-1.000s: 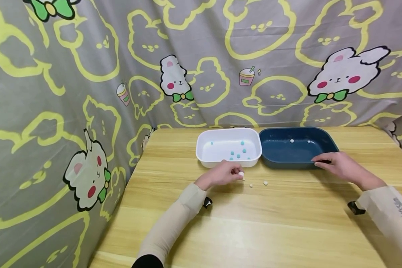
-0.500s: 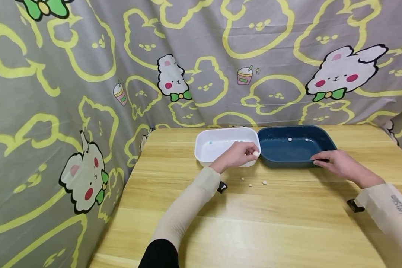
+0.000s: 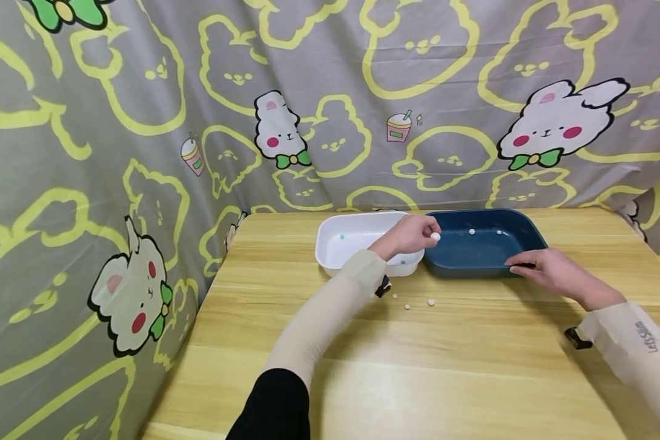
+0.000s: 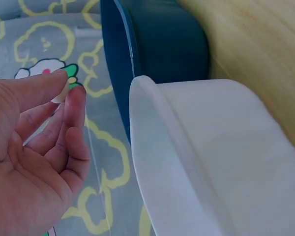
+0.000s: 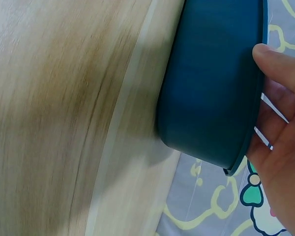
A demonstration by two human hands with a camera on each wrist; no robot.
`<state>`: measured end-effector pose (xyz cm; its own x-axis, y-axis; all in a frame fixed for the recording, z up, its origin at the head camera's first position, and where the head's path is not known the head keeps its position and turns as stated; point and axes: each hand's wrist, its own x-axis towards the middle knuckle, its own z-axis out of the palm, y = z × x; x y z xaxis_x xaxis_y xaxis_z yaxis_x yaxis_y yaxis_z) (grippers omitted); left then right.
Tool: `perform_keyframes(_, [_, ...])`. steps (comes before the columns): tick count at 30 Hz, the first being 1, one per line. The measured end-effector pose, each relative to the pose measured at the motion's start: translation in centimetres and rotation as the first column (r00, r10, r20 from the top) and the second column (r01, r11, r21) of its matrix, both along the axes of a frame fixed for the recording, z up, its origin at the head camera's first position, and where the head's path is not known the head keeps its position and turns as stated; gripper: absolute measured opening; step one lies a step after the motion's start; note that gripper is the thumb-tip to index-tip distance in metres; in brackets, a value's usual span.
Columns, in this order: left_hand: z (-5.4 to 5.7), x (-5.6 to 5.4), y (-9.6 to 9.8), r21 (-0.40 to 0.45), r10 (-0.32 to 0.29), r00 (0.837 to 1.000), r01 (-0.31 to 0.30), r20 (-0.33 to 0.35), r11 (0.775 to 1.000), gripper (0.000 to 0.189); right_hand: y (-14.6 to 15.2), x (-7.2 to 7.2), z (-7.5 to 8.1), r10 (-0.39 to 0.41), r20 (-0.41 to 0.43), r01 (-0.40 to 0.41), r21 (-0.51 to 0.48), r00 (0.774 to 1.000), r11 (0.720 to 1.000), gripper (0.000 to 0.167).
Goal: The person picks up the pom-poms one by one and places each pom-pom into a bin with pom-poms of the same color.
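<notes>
In the head view my left hand [image 3: 412, 234] pinches a small white ball [image 3: 436, 236] between thumb and fingertips, above where the two basins meet. The left wrist view shows that ball [image 4: 61, 95] partly covered by the fingertips. My right hand [image 3: 555, 272] grips the front rim of the dark blue basin [image 3: 462, 272], near its right corner. Seen from the right wrist, the thumb [image 5: 266, 58] lies on the outside of the rim and the fingers reach inside. Two white balls, one of them here [image 3: 471, 231], lie in the blue basin.
The white basin [image 3: 330, 261] stands left of the blue one and touches it; blue-green balls [image 3: 342, 237] lie inside, partly hidden by my left arm. Several small white balls [image 3: 431, 302] lie on the wooden table [image 3: 418, 379] in front. A patterned curtain [image 3: 330, 79] hangs behind.
My left hand has carried the white ball up and to the right, from in front of the white basin to over the blue basin's left side. My right hand keeps its hold.
</notes>
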<state>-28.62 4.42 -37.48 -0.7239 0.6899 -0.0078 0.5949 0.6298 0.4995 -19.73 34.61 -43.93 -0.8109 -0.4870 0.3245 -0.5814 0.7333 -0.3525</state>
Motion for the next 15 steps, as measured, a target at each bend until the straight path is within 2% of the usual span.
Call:
perform_keyframes(7, [0.2, -1.3, 1.8, -0.081, 0.03, 0.999, -0.029, 0.014, 0.996, 0.015, 0.2, 0.1, 0.1, 0.001, 0.008, -0.001, -0.001, 1.0, 1.0, 0.019])
perform_keyframes(11, [-0.2, -2.0, 2.5, -0.137, 0.067, 0.998, -0.064, 0.02, 0.988, 0.014, 0.2, 0.0, 0.1, 0.005, 0.006, -0.005, 0.012, 1.0, 1.0, 0.019])
perform_keyframes(15, [-0.5, -2.3, 2.9, -0.155, 0.103, 0.994, -0.096, 0.033, 0.983, 0.014, 0.2, 0.0, 0.1, 0.001, 0.015, -0.001, 0.012, 1.0, 1.0, 0.018])
